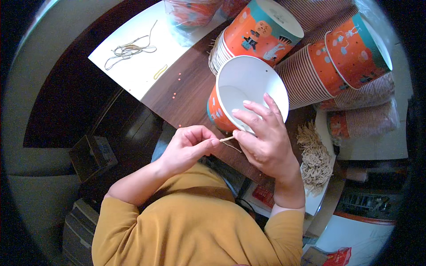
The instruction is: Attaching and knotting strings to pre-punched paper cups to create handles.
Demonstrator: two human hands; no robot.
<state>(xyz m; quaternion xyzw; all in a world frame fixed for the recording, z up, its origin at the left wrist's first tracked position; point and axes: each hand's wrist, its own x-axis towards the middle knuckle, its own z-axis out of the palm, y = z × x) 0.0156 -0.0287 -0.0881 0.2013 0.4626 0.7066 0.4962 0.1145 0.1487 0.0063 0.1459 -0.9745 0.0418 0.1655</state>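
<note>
Pinching a short tan string (226,138) between thumb and forefinger, the left hand (188,148) was closed on one end of it, just in front of the person's chest. The right hand (262,135) took the string's other end between thumb and finger while its remaining fingers spread over the rim of an orange paper bucket (245,94), which lay tilted with its white inside facing the camera. That bucket rested on the brown table (186,91), touching a nested stack of like buckets (257,33) behind it. A second stack (337,62) lay on its side to the right. A heap of tan strings (314,160) sat on a white tray (316,203) just beside the right wrist. Well apart, at upper left, loose rubber bands (129,48) lay on a white board (146,62).
</note>
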